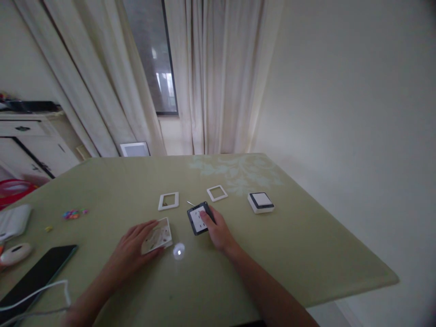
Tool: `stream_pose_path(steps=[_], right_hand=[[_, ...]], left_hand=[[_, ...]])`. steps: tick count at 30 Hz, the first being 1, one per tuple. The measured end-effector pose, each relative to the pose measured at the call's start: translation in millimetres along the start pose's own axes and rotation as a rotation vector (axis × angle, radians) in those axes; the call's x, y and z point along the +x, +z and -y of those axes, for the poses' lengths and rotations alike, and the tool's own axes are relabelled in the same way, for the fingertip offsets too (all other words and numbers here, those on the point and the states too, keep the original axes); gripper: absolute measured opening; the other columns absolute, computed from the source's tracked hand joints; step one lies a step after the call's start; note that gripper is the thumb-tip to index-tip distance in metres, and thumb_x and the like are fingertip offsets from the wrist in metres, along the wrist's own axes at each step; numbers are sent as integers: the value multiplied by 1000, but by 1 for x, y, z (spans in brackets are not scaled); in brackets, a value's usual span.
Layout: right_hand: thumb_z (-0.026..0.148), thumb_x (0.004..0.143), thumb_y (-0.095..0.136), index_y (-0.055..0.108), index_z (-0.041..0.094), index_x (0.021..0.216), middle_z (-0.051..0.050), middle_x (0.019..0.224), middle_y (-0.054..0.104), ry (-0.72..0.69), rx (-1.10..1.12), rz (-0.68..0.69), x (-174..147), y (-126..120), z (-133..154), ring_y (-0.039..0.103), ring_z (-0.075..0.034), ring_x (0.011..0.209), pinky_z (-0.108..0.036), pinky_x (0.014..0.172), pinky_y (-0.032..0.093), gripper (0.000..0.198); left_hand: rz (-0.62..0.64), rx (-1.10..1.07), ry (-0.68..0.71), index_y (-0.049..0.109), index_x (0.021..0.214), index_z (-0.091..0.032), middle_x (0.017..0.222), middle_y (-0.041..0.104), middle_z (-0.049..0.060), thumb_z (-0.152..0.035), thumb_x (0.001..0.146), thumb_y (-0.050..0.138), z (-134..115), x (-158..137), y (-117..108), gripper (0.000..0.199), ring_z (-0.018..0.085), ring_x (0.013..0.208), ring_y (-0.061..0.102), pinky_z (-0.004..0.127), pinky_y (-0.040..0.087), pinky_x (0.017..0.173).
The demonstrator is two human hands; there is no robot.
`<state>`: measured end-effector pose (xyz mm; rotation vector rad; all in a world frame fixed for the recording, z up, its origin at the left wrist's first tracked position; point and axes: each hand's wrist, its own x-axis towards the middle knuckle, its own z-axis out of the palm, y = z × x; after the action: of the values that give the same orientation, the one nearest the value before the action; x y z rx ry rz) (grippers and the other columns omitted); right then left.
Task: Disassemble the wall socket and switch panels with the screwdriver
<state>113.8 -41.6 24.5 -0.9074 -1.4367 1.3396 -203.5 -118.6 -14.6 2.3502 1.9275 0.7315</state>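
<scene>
My left hand (pixel 136 245) is closed around the sides of a white square wall box (pixel 158 237), which stands low over the table with its hollow side showing. In my right hand (pixel 218 227) is a socket panel (pixel 197 219) with a white face, dark slots and a black rim; the thumb presses on its face. Beyond the hands lie two white square frames, the left frame (pixel 168 207) and the right frame (pixel 222 197). A thin metal pin or screw (pixel 190 203) is just behind the socket panel.
To the right sits a white box with a black-edged switch (pixel 261 200). At left are colourful small beads (pixel 72 214), a dark phone or tablet (pixel 41 277), a white cable (pixel 37 290) and a rounded white device (pixel 16 254). The green table (pixel 306 254) meets a wall at right.
</scene>
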Motion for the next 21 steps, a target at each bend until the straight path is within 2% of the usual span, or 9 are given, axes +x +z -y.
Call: stream_pose_path(steps=[4,8,11,15,18,21], right_hand=[[50,101,63,67,23,92,-3,93,69,-82,-188,30,-7,16,-6,63,-21,89,-34,87,51,29],[39,98,67,67,23,92,-1,88,70,-84,-329,96,6,33,-15,65,-20,84,-31,82,51,16],[34,96,69,67,23,104,-2,94,75,-38,-423,79,29,50,-23,69,-20,85,-29,78,52,13],[33,94,72,66,21,114,-7,101,77,-9,-568,-20,56,78,-27,72,-24,92,-34,85,54,24],[38,94,72,68,20,117,-11,111,77,-48,-641,-51,62,92,-27,73,-29,103,-39,92,55,29],[41,97,70,69,21,122,-14,124,73,-105,-676,-49,56,95,-28,72,-31,112,-42,98,55,32]], left_hand=[[-94,187,-80,67,147,-27,157,65,13,-60,96,60,54,-6,-3,61,41,140,63,57,51,115],[-122,216,-118,65,147,-24,158,61,19,-50,99,50,73,10,-4,57,44,147,55,61,46,117],[-132,181,-136,66,141,-26,146,69,16,-40,95,55,73,37,-6,49,40,145,57,57,46,116],[-172,174,-132,64,141,-23,141,70,16,-29,94,55,66,66,-1,49,38,137,63,54,50,113],[-233,182,-127,59,148,-20,151,64,20,-22,97,49,51,68,7,52,39,140,60,57,50,112],[-288,180,-95,55,154,-17,159,58,23,-21,103,44,26,61,15,53,42,144,55,64,47,112]])
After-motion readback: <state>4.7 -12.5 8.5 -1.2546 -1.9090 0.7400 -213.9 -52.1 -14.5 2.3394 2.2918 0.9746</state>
